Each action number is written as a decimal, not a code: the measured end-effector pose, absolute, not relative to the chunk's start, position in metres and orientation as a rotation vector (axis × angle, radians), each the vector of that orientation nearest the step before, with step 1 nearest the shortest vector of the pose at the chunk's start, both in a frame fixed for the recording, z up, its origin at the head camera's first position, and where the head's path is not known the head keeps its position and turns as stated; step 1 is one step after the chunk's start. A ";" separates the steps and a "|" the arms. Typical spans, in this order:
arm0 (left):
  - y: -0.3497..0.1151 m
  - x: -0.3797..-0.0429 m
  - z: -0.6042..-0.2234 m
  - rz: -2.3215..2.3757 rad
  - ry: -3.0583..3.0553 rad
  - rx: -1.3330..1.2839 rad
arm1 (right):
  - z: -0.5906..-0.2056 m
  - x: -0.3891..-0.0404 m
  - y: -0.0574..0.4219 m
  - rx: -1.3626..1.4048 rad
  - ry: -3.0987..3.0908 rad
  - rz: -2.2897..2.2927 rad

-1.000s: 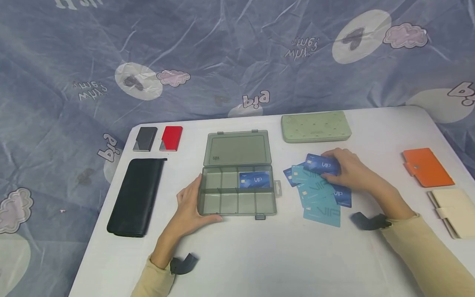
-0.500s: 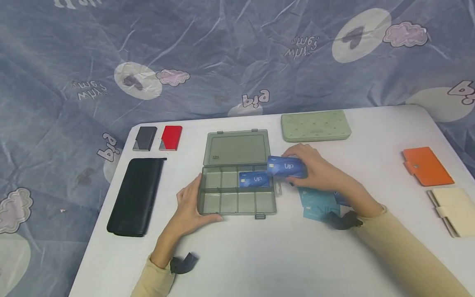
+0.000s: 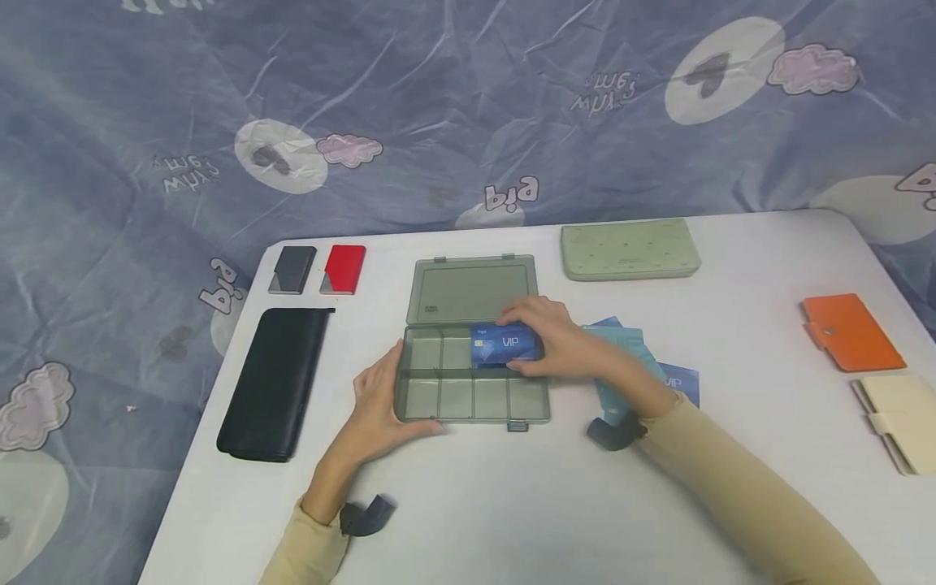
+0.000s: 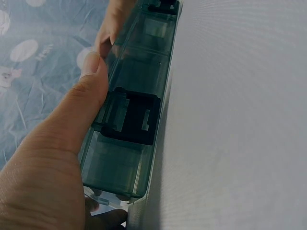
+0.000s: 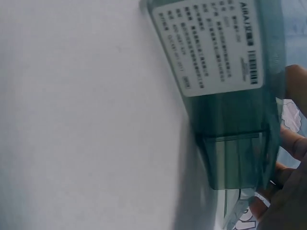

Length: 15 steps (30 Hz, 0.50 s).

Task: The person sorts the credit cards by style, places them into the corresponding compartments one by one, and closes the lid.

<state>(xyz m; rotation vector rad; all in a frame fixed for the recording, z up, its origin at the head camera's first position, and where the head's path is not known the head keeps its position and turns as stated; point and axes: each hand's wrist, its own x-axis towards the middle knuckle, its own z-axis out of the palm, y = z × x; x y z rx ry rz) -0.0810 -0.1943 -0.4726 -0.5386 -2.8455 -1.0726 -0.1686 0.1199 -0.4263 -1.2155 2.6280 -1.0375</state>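
A translucent green compartment box (image 3: 455, 398) lies with its lid (image 3: 471, 292) folded back. My left hand (image 3: 379, 406) holds its near left corner, fingers along the left end and thumb along the front edge. In the left wrist view that thumb (image 4: 91, 86) lies against the box's upper edge, beside a dark latch (image 4: 132, 117). Between thumb and fingers, my right hand (image 3: 559, 341) pinches a blue VIP card (image 3: 503, 344) at the rear right compartment, covering the card lying there. The right wrist view shows a white label (image 5: 211, 48) on the green plastic and fingers (image 5: 292, 141) at the right edge.
Teal cards (image 3: 634, 341) and a blue card (image 3: 683, 380) lie right of the box, partly under my right arm. Around them are a green case (image 3: 630, 249), orange holder (image 3: 854, 333), cream holder (image 3: 903, 422), black wallet (image 3: 276, 382), dark card case (image 3: 294, 270) and red card case (image 3: 344, 270).
My right hand has lifted the blue VIP card off the pile and carried it left to the box's rear right compartment. My left hand stays at the box's corner.
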 end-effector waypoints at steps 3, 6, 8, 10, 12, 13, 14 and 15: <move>-0.194 -0.081 -0.473 -1.060 -2.847 -0.544 | -0.430 -0.171 0.121 -1.204 2.645 -1.030; -0.194 -0.082 -0.473 -1.053 -2.847 -0.545 | -0.432 -0.172 0.122 -1.197 2.652 -1.026; -0.194 -0.082 -0.473 -1.055 -2.847 -0.544 | -0.433 -0.173 0.123 -1.195 2.650 -1.019; -0.194 -0.082 -0.473 -1.054 -2.846 -0.542 | -0.433 -0.173 0.123 -1.185 2.654 -1.002; -0.194 -0.082 -0.473 -1.057 -2.846 -0.540 | -0.433 -0.172 0.124 -1.176 2.662 -0.985; -0.194 -0.082 -0.473 -1.060 -2.845 -0.540 | -0.433 -0.171 0.125 -1.169 2.667 -0.982; -0.194 -0.082 -0.473 -1.062 -2.843 -0.543 | -0.433 -0.170 0.125 -1.161 2.673 -0.979; -0.194 -0.081 -0.473 -1.063 -2.843 -0.543 | -0.433 -0.170 0.126 -1.153 2.680 -0.976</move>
